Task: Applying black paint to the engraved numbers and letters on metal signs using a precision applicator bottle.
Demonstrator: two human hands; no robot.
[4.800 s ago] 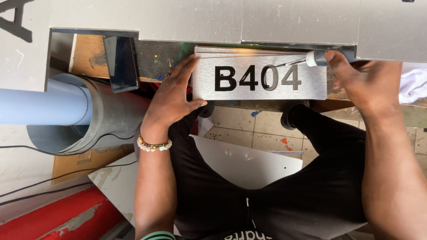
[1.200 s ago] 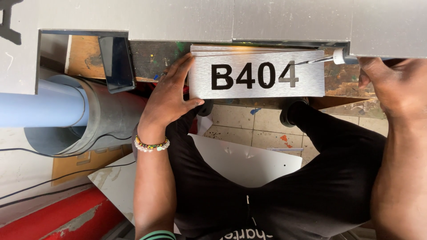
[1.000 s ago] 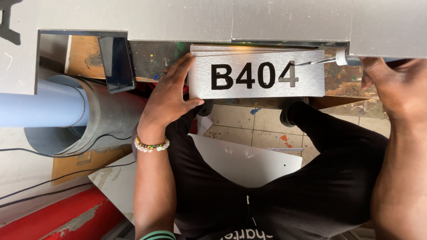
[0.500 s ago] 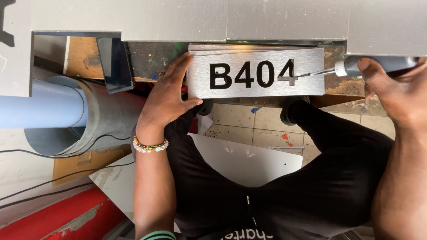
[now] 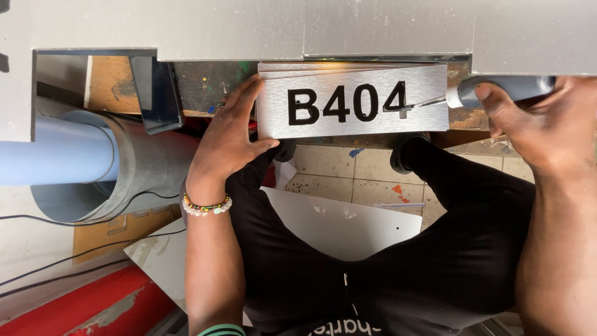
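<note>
The right hand (image 5: 547, 124) has its fingers closed round the grey barrel of a slim pointed hand tool (image 5: 497, 92), thumb pressed on top near the front. Its fine metal tip rests on the last black character at the right end of a brushed silver rectangular sign plate (image 5: 352, 101).

The left hand (image 5: 227, 140) lies flat against the plate's left end. Its fingers are spread along that edge, thumb hooked under the near corner, pinning the plate rather than gripping it. The plate sits at the near edge of a pale grey counter (image 5: 373, 28), with thin plates stacked beneath it.

To work cleanly here, I would keep the tip at a low angle and use short, light strokes. The left hand should bear down firmly, so the plate cannot skate sideways and scratch.
</note>
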